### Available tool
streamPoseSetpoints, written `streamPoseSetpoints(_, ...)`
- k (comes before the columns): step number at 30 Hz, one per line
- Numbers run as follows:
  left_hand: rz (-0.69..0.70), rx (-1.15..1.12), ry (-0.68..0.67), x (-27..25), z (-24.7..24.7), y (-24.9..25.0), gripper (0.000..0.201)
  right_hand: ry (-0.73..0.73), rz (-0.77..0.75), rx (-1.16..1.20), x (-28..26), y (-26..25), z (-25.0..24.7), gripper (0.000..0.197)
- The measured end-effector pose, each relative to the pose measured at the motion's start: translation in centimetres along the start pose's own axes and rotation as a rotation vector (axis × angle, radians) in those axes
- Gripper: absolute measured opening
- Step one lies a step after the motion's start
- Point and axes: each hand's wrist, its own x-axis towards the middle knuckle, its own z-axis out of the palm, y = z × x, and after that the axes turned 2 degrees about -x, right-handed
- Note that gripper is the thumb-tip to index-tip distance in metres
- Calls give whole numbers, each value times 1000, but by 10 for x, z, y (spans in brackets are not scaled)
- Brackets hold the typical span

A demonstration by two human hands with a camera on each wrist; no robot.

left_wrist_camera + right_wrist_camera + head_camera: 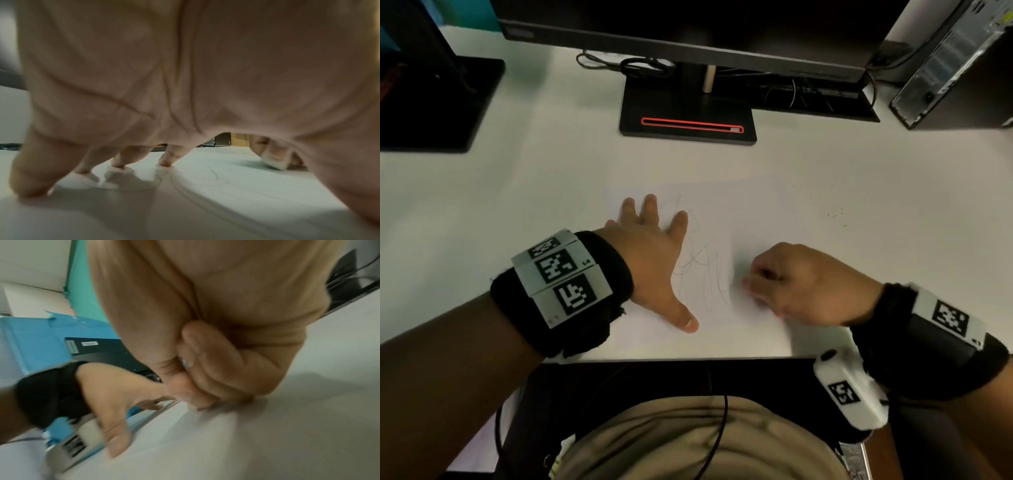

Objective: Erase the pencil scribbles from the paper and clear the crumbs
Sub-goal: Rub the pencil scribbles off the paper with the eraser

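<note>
A white sheet of paper [729, 212] lies on the white desk, with faint pencil scribbles [702, 270] across its middle. My left hand [661, 250] lies flat on the sheet's left part, fingers spread and pressing down. My right hand [760, 287] is curled at the scribbles' right edge, blurred. In the left wrist view it pinches a small white eraser [274, 160] against the paper [226, 194]. The right wrist view shows the curled right fingers [207, 382] on the sheet, with the eraser hidden. Small dark crumbs [832, 214] lie on the desk right of the paper.
A black monitor stand [688, 116] with a red-outlined slot sits behind the paper, with cables [640, 66] beside it. A second black base [438, 102] is at the far left and a computer tower [955, 68] at the far right. The desk's front edge [688, 358] is just below my hands.
</note>
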Motion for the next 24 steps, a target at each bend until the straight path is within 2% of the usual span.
streamPoseSetpoints(3,-3,6,1,0,-1,1,160,-82,-20,-15,-6,-1,6,40)
streamPoseSetpoints(7,-19,17,-10,-1,-2,2,159,37,4,19,-3,6,0,39)
streamPoseSetpoints(10,-22,17,-19,-1,-3,4,158,-50,-37,-22,-8,-2,11,41)
streamPoseSetpoints(14,-23,20,-16,-1,-2,2,159,40,4,7,-5,5,1,39)
streamPoseSetpoints(18,-22,19,-17,0,-2,3,160,-26,-40,-16,-8,-1,12,42)
streamPoseSetpoints(22,-26,19,-21,-1,-2,2,159,54,8,18,-4,4,4,39)
streamPoseSetpoints(24,-22,21,-22,-1,-2,2,159,-4,-24,-18,-7,-2,12,41)
